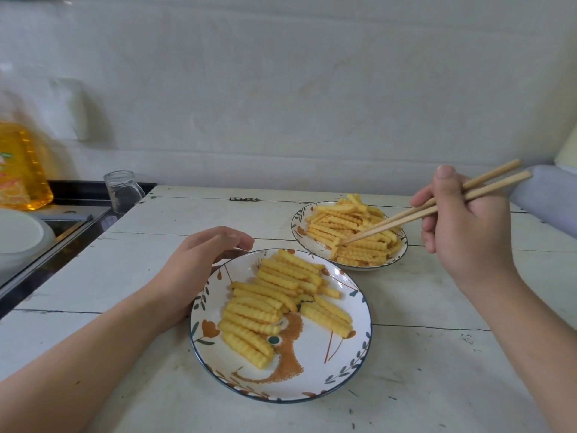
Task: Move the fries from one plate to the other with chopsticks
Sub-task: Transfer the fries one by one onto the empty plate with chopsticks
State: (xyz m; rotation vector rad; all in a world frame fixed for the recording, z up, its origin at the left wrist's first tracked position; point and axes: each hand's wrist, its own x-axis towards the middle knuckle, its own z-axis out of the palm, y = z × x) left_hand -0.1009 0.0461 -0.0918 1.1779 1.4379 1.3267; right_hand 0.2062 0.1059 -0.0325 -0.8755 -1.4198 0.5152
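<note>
Right hand, raised above the whitewashed plank surface: grip closed around a pair of pale wooden chopsticks, thumb up, shafts slanting down to the left. Chopstick tips close together at a single crinkle-cut yellow fry standing on end at the near-left edge of the far heap; whether pinched or merely touched cannot be told. Far heap of crinkle-cut yellow fries piled on a round white plate with dark blue rim and leaf pattern, set toward the back right of the surface.

Left hand, lying on the surface: fingers loosely curved, grip released, fingertips just beside the far-left rim of the near plate; contact with the rim cannot be told. Near round white plate with dark blue rim, orange flowers and brown motif, at centre front, well apart from the far plate. Second batch of crinkle-cut yellow fries laid mostly side by side across its upper left part.

At far left: clear glass mug, yellow oil bottle, stack of white dishes beside a dark sink edge. White wall behind.
</note>
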